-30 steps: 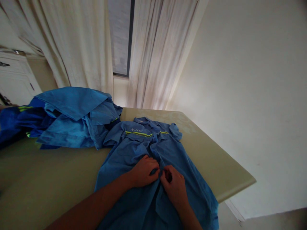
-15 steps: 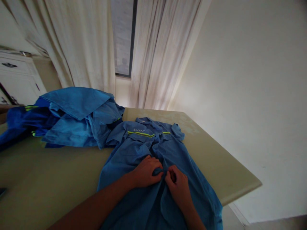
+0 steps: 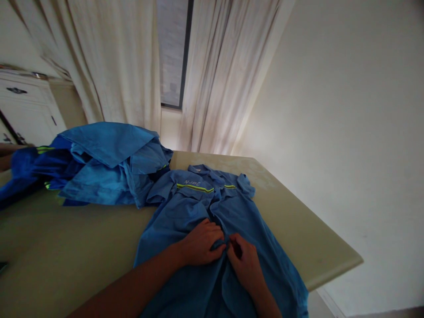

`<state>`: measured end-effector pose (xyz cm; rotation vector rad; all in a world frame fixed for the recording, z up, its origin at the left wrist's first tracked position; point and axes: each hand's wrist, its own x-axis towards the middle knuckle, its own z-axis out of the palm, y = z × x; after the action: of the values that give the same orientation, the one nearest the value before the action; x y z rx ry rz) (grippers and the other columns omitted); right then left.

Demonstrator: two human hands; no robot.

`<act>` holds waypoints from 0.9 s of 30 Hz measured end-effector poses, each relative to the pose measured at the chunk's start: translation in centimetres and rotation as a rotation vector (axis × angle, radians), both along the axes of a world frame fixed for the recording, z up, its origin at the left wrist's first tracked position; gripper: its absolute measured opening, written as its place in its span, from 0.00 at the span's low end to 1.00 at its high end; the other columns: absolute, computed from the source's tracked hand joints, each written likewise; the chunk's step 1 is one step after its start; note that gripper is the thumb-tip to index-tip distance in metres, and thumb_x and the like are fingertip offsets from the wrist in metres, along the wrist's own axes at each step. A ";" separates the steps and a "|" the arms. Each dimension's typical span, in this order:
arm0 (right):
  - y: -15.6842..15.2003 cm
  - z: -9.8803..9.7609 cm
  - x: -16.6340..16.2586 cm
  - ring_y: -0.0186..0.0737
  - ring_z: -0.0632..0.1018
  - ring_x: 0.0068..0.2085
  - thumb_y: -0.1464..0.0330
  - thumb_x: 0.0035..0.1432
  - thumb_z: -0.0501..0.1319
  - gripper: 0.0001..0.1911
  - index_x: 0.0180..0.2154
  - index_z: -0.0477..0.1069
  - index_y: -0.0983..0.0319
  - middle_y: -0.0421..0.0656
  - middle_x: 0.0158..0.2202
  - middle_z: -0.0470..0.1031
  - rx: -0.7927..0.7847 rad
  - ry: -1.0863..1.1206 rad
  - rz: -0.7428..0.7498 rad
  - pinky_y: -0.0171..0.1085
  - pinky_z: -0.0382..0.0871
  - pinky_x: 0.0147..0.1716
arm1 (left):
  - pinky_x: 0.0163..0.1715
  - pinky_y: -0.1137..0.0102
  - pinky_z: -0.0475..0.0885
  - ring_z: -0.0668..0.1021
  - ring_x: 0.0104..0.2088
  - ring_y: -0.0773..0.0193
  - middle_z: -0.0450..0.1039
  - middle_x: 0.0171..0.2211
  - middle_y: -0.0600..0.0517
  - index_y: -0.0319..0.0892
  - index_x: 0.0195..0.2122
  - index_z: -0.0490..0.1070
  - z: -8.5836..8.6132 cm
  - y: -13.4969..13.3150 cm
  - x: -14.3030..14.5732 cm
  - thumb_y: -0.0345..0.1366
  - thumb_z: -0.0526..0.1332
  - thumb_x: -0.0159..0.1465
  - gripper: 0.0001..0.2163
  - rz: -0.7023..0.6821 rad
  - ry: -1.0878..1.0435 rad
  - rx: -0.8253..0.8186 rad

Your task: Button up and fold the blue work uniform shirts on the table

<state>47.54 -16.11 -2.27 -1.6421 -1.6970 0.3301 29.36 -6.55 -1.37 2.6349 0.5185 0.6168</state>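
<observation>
A blue work shirt [image 3: 185,212] with a yellow-green reflective stripe across the chest lies flat on the beige table [image 3: 298,229], collar away from me. My left hand [image 3: 200,242] and my right hand [image 3: 244,261] meet at the shirt's front opening near its middle. Both pinch the fabric edges there, fingers curled and pressed together. What lies between the fingertips is too small to make out.
A heap of several more blue garments [image 3: 99,163] with reflective stripes sits at the table's back left. Cream curtains [image 3: 212,75] and a window hang behind. A white cabinet [image 3: 26,110] stands at the far left. The table's right edge [image 3: 334,274] drops off beside a plain wall.
Both hands stay pinched at the shirt's front opening, with only small finger shifts. The camera view has drifted slightly.
</observation>
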 end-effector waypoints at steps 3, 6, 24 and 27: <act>0.0 -0.1 0.0 0.36 0.71 0.24 0.67 0.61 0.57 0.07 0.30 0.68 0.59 0.37 0.23 0.69 0.046 -0.058 -0.003 0.33 0.62 0.26 | 0.43 0.64 0.62 0.75 0.39 0.61 0.75 0.36 0.52 0.43 0.36 0.69 -0.2 0.0 0.2 0.37 0.61 0.67 0.04 0.031 0.013 -0.009; 0.0 -0.3 -0.1 0.35 0.70 0.23 0.69 0.61 0.56 0.07 0.30 0.67 0.59 0.36 0.22 0.67 0.107 -0.127 -0.018 0.33 0.61 0.25 | 0.45 0.63 0.63 0.76 0.41 0.59 0.76 0.38 0.52 0.43 0.38 0.71 -0.4 0.0 0.3 0.37 0.61 0.68 0.04 0.048 0.001 -0.072; -0.4 -1.2 -1.0 0.35 0.74 0.25 0.69 0.64 0.56 0.07 0.32 0.69 0.59 0.39 0.27 0.74 0.220 -0.373 -0.120 0.33 0.62 0.27 | 0.43 0.69 0.68 0.79 0.39 0.62 0.79 0.36 0.53 0.41 0.37 0.75 -0.9 1.5 0.2 0.32 0.63 0.60 0.05 -0.023 -0.155 -0.373; -0.4 -0.6 -0.8 0.35 0.73 0.25 0.68 0.65 0.56 0.08 0.32 0.69 0.59 0.38 0.26 0.73 0.206 -0.298 -0.128 0.32 0.62 0.27 | 0.42 0.70 0.70 0.79 0.39 0.61 0.80 0.37 0.52 0.41 0.38 0.77 -0.9 1.4 0.1 0.34 0.64 0.60 0.06 -0.013 -0.182 -0.445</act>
<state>46.71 -16.55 -2.87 -1.6970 -1.7612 -0.1554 29.42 -5.13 -2.25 2.1409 0.5143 0.6438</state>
